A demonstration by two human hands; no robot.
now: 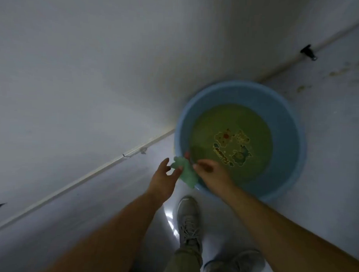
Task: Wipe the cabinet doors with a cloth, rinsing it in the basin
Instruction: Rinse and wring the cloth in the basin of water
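Note:
A round blue basin [291,123] stands on the floor against the foot of the white cabinet door [85,71]. It holds greenish water over a cartoon print on its bottom. A small green cloth [185,172] hangs bunched over the basin's near left rim. My left hand [165,178] pinches the cloth's left end between thumb and fingers. My right hand [212,171] grips its right end, fingers curled over the basin's edge. Both forearms reach in from the bottom of the head view.
My two grey shoes [189,219] stand on the pale glossy floor just below the basin. A black clip [308,52] sticks out at the cabinet's bottom edge, upper right. Greenish stains [339,72] mark the floor at the far right.

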